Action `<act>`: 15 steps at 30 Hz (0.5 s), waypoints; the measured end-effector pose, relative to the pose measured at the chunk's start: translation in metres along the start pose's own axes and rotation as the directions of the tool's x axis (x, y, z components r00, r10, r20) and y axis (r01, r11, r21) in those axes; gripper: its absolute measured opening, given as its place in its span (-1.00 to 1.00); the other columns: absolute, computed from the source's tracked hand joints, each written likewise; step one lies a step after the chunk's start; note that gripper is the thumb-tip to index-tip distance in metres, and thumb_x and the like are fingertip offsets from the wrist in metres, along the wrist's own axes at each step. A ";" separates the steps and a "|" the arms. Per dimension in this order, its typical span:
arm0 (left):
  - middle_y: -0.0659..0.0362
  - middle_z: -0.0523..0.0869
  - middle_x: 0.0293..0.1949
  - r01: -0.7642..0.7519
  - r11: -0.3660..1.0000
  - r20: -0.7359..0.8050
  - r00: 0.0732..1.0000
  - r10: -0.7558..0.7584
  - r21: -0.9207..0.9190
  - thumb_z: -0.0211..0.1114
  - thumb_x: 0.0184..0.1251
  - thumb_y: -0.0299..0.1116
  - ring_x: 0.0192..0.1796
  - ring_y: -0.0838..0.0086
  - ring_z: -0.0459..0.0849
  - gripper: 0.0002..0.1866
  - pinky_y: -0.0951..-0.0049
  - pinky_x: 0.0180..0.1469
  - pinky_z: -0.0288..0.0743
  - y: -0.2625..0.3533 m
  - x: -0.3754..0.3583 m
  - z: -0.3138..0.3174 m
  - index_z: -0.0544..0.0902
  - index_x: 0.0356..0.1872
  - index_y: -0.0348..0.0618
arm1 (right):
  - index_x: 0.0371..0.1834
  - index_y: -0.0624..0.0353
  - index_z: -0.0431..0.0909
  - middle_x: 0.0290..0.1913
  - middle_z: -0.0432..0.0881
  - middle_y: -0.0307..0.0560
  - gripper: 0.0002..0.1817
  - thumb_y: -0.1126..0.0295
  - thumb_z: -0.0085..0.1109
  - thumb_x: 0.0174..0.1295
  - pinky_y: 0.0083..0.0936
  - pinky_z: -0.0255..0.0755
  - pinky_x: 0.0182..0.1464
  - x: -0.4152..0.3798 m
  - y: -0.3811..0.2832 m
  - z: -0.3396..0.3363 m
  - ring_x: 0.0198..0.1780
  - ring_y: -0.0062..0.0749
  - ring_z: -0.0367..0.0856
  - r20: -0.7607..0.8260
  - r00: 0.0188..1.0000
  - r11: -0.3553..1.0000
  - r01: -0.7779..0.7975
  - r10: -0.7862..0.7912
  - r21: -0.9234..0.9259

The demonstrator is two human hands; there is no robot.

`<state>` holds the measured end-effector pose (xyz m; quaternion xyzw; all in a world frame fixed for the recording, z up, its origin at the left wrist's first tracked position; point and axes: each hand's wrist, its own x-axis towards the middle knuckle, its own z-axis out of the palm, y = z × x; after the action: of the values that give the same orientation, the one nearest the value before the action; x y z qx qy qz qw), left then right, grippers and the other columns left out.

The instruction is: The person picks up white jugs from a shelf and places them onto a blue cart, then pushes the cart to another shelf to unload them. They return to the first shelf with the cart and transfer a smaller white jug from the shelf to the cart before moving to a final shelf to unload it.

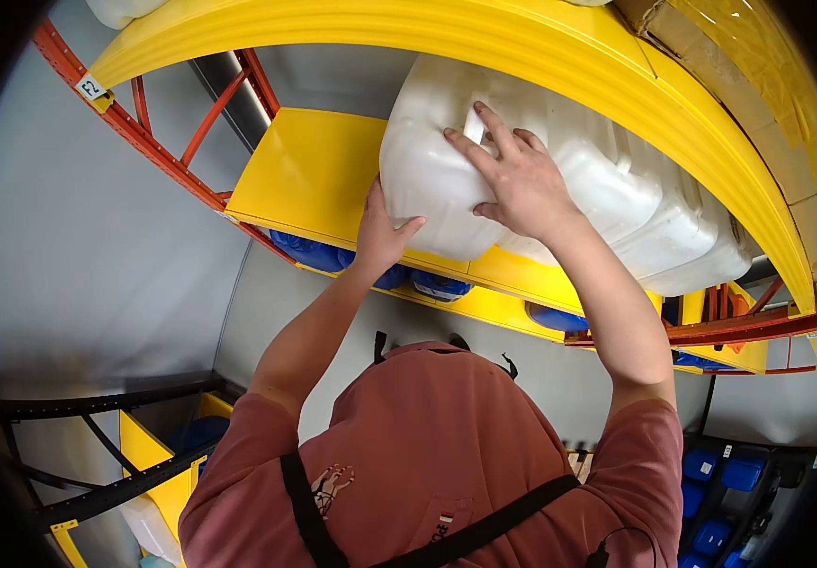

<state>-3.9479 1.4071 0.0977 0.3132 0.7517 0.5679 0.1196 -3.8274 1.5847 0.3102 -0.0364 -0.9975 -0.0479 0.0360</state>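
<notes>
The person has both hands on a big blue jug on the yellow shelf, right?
Not quite: the jug is white, not blue. The head view shows the left hand and the right hand both on it, on the yellow shelf. The blue containers sit below that shelf.

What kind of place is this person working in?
Most likely a warehouse or stockroom. Yellow metal shelves on orange-red racking hold big white plastic jugs, which both hands are touching, with blue containers stored on the level below.
</notes>
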 end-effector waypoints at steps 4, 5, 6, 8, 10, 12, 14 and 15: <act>-0.25 0.38 0.44 0.035 0.994 0.008 0.999 -0.036 0.108 0.61 0.16 -0.21 0.44 -0.17 0.40 0.08 0.03 0.46 0.35 0.011 0.023 0.006 0.07 0.58 -0.29 | 0.67 -0.46 0.13 0.69 0.05 0.01 0.16 0.22 0.66 -0.03 -0.19 0.31 0.55 0.020 0.019 0.009 0.47 0.06 0.44 0.000 1.000 0.999 -0.010 0.010 -0.046; -0.25 0.38 0.44 0.035 0.993 0.009 0.999 -0.036 0.110 0.61 0.16 -0.21 0.44 -0.17 0.40 0.08 0.03 0.46 0.35 0.010 0.026 0.008 0.07 0.58 -0.29 | 0.66 -0.47 0.13 0.69 0.06 0.00 0.16 0.21 0.66 -0.03 -0.18 0.31 0.55 0.022 0.023 0.011 0.48 0.05 0.43 -0.010 1.000 0.998 -0.007 0.006 -0.057; -0.21 0.42 0.42 0.024 0.992 -0.025 0.999 -0.021 0.126 0.61 0.16 -0.24 0.43 -0.10 0.45 0.05 0.07 0.45 0.37 0.008 0.028 0.010 0.10 0.57 -0.27 | 0.66 -0.48 0.13 0.69 0.06 -0.01 0.15 0.21 0.66 -0.02 -0.18 0.31 0.56 0.025 0.025 0.011 0.49 0.04 0.42 -0.019 1.000 0.998 -0.004 0.003 -0.067; -0.17 0.46 0.40 0.014 0.989 -0.057 0.998 -0.005 0.145 0.61 0.16 -0.27 0.41 -0.04 0.49 0.03 0.10 0.43 0.39 0.005 0.036 0.013 0.13 0.56 -0.25 | 0.66 -0.49 0.14 0.68 0.08 -0.01 0.18 0.22 0.68 -0.07 -0.16 0.32 0.54 0.032 0.026 0.011 0.48 0.04 0.43 -0.015 1.000 0.998 -0.026 0.025 -0.060; -0.18 0.45 0.40 0.032 0.986 -0.050 0.998 -0.024 0.165 0.60 0.18 -0.25 0.42 -0.05 0.47 0.04 0.09 0.44 0.38 0.005 0.046 0.013 0.11 0.57 -0.25 | 0.66 -0.50 0.15 0.67 0.10 0.00 0.20 0.24 0.70 -0.11 -0.14 0.33 0.53 0.038 0.029 0.012 0.47 0.05 0.43 -0.011 0.999 0.997 -0.047 0.047 -0.053; -0.25 0.40 0.41 0.042 0.984 -0.033 0.999 -0.037 0.172 0.60 0.18 -0.23 0.43 -0.13 0.44 0.06 0.07 0.45 0.37 0.006 0.054 0.014 0.07 0.57 -0.28 | 0.66 -0.52 0.14 0.68 0.09 -0.01 0.20 0.24 0.69 -0.11 -0.13 0.32 0.54 0.044 0.035 0.016 0.48 0.06 0.41 -0.050 0.998 0.997 -0.052 0.049 -0.061; -0.32 0.35 0.43 0.056 0.982 -0.024 0.998 -0.053 0.178 0.59 0.18 -0.22 0.43 -0.22 0.40 0.09 0.04 0.46 0.36 0.007 0.058 0.015 0.03 0.58 -0.31 | 0.65 -0.52 0.14 0.68 0.09 -0.01 0.20 0.24 0.69 -0.11 -0.12 0.32 0.54 0.049 0.041 0.020 0.48 0.05 0.41 -0.065 0.997 0.998 -0.032 0.029 -0.058; -0.34 0.34 0.42 0.054 0.983 -0.028 0.998 -0.050 0.177 0.59 0.18 -0.22 0.43 -0.23 0.40 0.08 0.05 0.46 0.37 0.006 0.059 0.016 0.03 0.58 -0.30 | 0.65 -0.53 0.14 0.68 0.09 0.00 0.20 0.25 0.69 -0.10 -0.12 0.32 0.55 0.051 0.042 0.020 0.48 0.05 0.41 -0.079 0.997 0.998 -0.019 0.015 -0.056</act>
<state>-3.9830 1.4564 0.1081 0.2962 0.8087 0.4988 0.0969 -3.8759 1.6320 0.2976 -0.0439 -0.9932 -0.0774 0.0745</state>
